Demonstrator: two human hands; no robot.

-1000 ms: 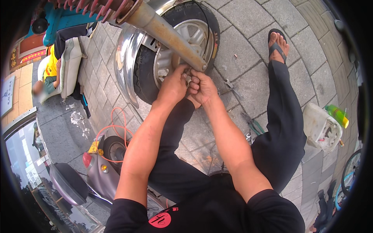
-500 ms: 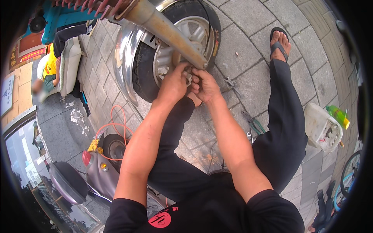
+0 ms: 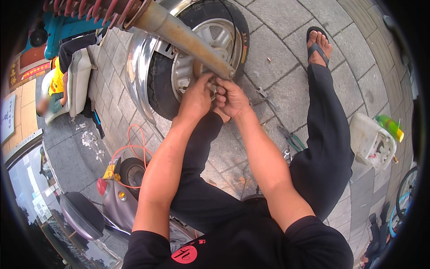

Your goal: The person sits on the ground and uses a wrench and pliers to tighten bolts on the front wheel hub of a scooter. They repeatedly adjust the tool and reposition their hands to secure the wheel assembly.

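A motorcycle wheel with a black tire and silver rim sits under a chrome fender. A rusty shock absorber tube with a red spring slants down across it. At the tube's lower end, my left hand and my right hand pinch a small metal part, partly hidden by the fingers. A wrench and green-handled pliers lie on the paving to the right, beside my legs.
A person in yellow reclines on a pale padded seat at left. A purple scooter with an orange hose stands lower left. A white plastic container, green bottle and bicycle wheel are at right.
The view has shifted slightly, so wheel and tube sit a little higher and further left. Both my hands stay at the tube's lower end, fingers slightly moved.
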